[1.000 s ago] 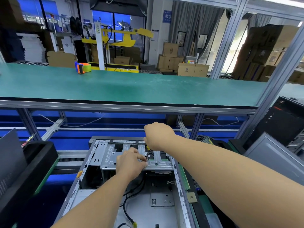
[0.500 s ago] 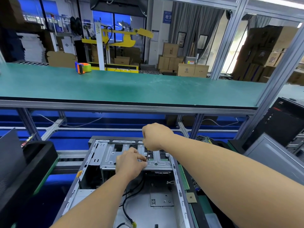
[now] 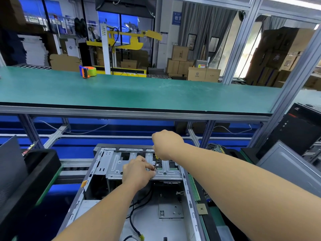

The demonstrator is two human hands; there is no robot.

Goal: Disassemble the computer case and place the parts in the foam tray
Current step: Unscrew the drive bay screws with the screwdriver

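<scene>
Grey metal makes up the computer case (image 3: pixel 139 197), lying open right in front of me, its long side running from near to far. My left hand (image 3: pixel 137 172) pinches at the tip of the screwdriver (image 3: pixel 155 163) on the drive cage (image 3: pixel 144 164). My right hand (image 3: pixel 165 144) is curled tight around the handle, just above and to the right. The screw sits right under the tip, so I think I turn next.

One head cam on me, wide-angle, facing forward and down; my hands sit close below center, green shelf (image 3: pixel 139 91) stretches farther ahead.
</scene>
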